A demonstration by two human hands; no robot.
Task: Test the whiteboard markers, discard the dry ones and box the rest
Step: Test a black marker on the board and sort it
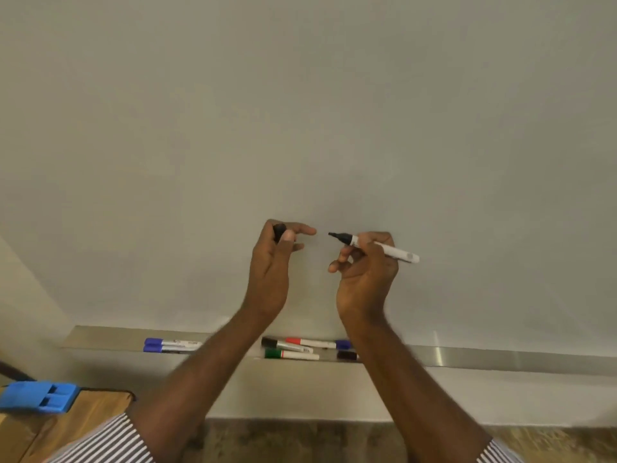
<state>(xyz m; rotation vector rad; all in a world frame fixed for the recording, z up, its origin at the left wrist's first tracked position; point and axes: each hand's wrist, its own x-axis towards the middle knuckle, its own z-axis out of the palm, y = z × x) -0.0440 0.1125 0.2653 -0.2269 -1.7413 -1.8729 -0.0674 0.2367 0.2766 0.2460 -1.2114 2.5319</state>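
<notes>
My right hand [365, 265] grips an uncapped black marker [390, 251], its white barrel pointing right and its tip pointing left, just in front of the blank whiteboard [300, 111]. My left hand [275, 259] pinches the marker's black cap [279, 231] between thumb and fingers, a short gap to the left of the tip. In the metal tray [500, 360] under the board lie several capped markers: two purple ones [172, 345] at the left, then a black one [283, 344], a red one [309, 342] and a green one [290, 354] between my forearms.
A blue plastic object [40, 397] sits on a wooden surface [96, 411] at the lower left. Two more marker caps, purple [343, 344] and dark [347, 355], show beside my right forearm. Wooden floor [300, 442] runs below the wall.
</notes>
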